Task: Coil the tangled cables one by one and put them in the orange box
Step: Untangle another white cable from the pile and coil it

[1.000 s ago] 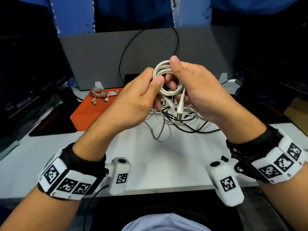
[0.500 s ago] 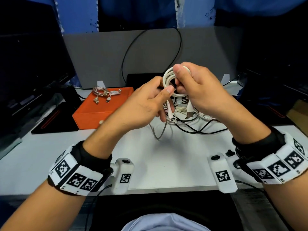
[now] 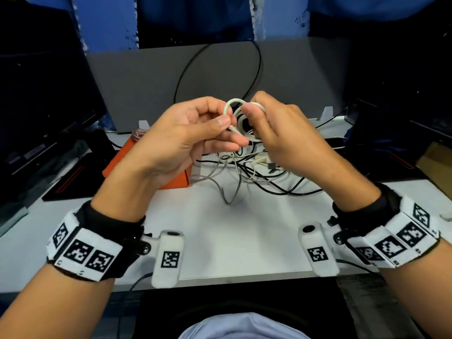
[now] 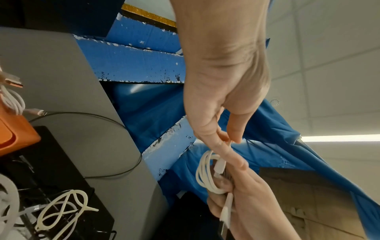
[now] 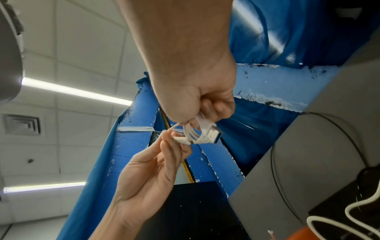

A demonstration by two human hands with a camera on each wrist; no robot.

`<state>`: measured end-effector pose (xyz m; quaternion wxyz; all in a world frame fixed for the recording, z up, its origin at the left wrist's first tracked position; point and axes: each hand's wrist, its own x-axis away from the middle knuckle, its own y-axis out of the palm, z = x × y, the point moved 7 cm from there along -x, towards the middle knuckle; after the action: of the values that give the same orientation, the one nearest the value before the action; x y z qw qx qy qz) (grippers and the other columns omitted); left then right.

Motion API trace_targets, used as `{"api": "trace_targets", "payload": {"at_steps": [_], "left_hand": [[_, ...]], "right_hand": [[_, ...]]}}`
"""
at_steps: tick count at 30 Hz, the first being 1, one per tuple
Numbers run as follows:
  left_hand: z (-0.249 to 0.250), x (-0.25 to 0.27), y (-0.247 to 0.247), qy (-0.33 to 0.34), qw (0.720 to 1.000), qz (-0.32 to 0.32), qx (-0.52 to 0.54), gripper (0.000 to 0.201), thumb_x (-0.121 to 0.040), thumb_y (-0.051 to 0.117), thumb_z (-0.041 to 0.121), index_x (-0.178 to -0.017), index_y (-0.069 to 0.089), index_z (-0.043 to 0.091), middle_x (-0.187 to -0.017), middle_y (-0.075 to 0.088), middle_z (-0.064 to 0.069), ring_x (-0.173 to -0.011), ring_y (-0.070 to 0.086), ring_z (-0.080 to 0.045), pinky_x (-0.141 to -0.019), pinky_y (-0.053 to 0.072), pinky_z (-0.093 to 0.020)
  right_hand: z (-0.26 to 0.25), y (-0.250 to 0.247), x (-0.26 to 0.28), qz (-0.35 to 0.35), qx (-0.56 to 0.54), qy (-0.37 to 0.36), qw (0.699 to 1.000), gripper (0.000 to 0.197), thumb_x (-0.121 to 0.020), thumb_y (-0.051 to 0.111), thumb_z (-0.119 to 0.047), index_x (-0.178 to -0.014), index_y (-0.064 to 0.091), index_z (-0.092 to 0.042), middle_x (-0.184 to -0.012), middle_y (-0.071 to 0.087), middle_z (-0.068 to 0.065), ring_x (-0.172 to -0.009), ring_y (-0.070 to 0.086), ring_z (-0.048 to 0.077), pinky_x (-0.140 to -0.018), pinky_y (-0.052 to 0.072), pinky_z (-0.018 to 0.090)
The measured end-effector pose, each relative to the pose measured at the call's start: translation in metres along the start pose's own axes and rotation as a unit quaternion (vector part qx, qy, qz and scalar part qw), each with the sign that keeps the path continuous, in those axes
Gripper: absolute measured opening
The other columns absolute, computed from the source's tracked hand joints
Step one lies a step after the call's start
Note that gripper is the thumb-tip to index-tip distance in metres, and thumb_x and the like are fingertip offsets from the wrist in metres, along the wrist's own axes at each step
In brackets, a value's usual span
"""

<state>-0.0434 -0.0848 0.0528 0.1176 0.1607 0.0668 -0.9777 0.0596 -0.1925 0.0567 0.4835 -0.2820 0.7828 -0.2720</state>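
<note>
Just above the cable tangle [image 3: 247, 167], right hand [image 3: 281, 133] grips 1 white cable [image 3: 234, 104] coil, left hand [image 3: 186, 138] pinches its loose end. Looks like tucking's next, then orange box [image 3: 182, 181] left of the tangle.

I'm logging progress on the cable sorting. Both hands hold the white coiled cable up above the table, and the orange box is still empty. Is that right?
Not quite. The orange box is not empty: a coiled cable already lies on it, as the head view shows. The rest holds: the left hand and right hand both hold the white coiled cable above the table.
</note>
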Motion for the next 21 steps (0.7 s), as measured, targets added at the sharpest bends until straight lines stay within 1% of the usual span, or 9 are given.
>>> {"api": "trace_targets", "payload": {"at_steps": [2, 5, 6, 8, 12, 15, 16, 18, 21], "left_hand": [[-0.002, -0.002, 0.002, 0.002, 1.000, 0.016, 0.027, 0.018, -0.092, 0.061, 0.013, -0.106, 0.062, 0.003, -0.090, 0.070, -0.013, -0.083, 0.075, -0.019, -0.075, 0.060, -0.023], [-0.003, -0.003, 0.001, 0.007, 0.999, 0.040, 0.032, 0.019, -0.089, 0.063, 0.014, -0.106, 0.062, 0.004, -0.083, 0.072, -0.013, -0.076, 0.073, -0.016, -0.071, 0.060, -0.022], [-0.003, -0.003, 0.001, 0.011, 0.999, 0.045, 0.023, 0.017, -0.089, 0.064, 0.013, -0.104, 0.062, 0.004, -0.080, 0.072, -0.013, -0.074, 0.073, -0.017, -0.070, 0.060, -0.023], [-0.001, -0.003, 0.000, 0.028, 0.997, 0.067, -0.028, 0.012, -0.091, 0.067, 0.010, -0.101, 0.062, 0.006, -0.078, 0.071, -0.011, -0.071, 0.073, -0.020, -0.067, 0.059, -0.025], [0.004, -0.003, -0.001, 0.080, 0.979, 0.106, -0.157, 0.010, -0.096, 0.068, 0.005, -0.097, 0.061, 0.011, -0.078, 0.063, -0.001, -0.062, 0.067, -0.020, -0.061, 0.055, -0.030], [0.009, -0.001, -0.001, 0.106, 0.977, 0.111, -0.151, 0.006, -0.100, 0.062, 0.007, -0.100, 0.058, 0.012, -0.080, 0.065, -0.002, -0.063, 0.068, -0.020, -0.064, 0.059, -0.034], [0.011, 0.000, -0.002, 0.108, 0.977, 0.112, -0.147, 0.004, -0.102, 0.060, 0.007, -0.101, 0.057, 0.011, -0.080, 0.066, -0.003, -0.065, 0.069, -0.020, -0.066, 0.060, -0.035], [0.012, 0.001, -0.002, 0.094, 0.979, 0.111, -0.141, 0.003, -0.102, 0.058, 0.006, -0.102, 0.056, 0.008, -0.079, 0.069, -0.003, -0.069, 0.072, -0.020, -0.070, 0.061, -0.033], [0.009, 0.002, -0.001, 0.059, 0.979, 0.107, -0.162, 0.009, -0.099, 0.064, 0.007, -0.099, 0.056, 0.009, -0.079, 0.074, -0.007, -0.074, 0.075, -0.024, -0.075, 0.062, -0.035]], "right_hand": [[0.002, -0.002, -0.001, 0.016, -0.049, 0.004, 0.999, 0.036, -0.112, 0.035, -0.041, -0.089, 0.048, -0.016, -0.072, 0.059, 0.003, -0.069, 0.055, 0.022, -0.070, 0.045, 0.044], [0.003, -0.001, -0.002, 0.026, -0.131, 0.016, 0.991, 0.036, -0.112, 0.038, -0.034, -0.085, 0.048, -0.013, -0.067, 0.051, -0.004, -0.058, 0.047, 0.008, -0.060, 0.040, 0.026], [0.002, -0.001, -0.002, 0.026, -0.152, 0.019, 0.988, 0.035, -0.113, 0.038, -0.032, -0.085, 0.048, -0.013, -0.067, 0.049, -0.005, -0.056, 0.043, 0.004, -0.059, 0.038, 0.024], [0.002, 0.001, -0.002, 0.018, -0.180, 0.027, 0.983, 0.037, -0.113, 0.038, -0.033, -0.084, 0.048, -0.012, -0.068, 0.048, -0.003, -0.058, 0.040, 0.005, -0.058, 0.036, 0.027], [0.009, 0.006, -0.001, -0.016, -0.227, 0.068, 0.971, 0.044, -0.112, 0.038, -0.039, -0.085, 0.048, -0.006, -0.070, 0.050, 0.001, -0.053, 0.038, 0.011, -0.048, 0.035, 0.026], [0.002, 0.003, -0.001, -0.018, -0.191, 0.046, 0.980, 0.043, -0.112, 0.038, -0.039, -0.081, 0.049, -0.011, -0.067, 0.052, -0.004, -0.049, 0.042, 0.006, -0.048, 0.039, 0.027], [-0.001, 0.001, -0.001, -0.014, -0.164, 0.035, 0.986, 0.041, -0.112, 0.038, -0.039, -0.080, 0.048, -0.016, -0.066, 0.052, -0.006, -0.049, 0.045, 0.006, -0.049, 0.040, 0.023], [-0.005, -0.003, 0.000, -0.010, -0.131, 0.021, 0.991, 0.039, -0.112, 0.038, -0.037, -0.078, 0.047, -0.020, -0.065, 0.052, -0.008, -0.052, 0.049, 0.003, -0.050, 0.039, 0.016], [-0.001, 0.002, 0.000, -0.027, -0.123, 0.028, 0.992, 0.039, -0.111, 0.039, -0.039, -0.076, 0.047, -0.024, -0.065, 0.053, -0.008, -0.052, 0.050, 0.002, -0.050, 0.037, 0.016]]}}
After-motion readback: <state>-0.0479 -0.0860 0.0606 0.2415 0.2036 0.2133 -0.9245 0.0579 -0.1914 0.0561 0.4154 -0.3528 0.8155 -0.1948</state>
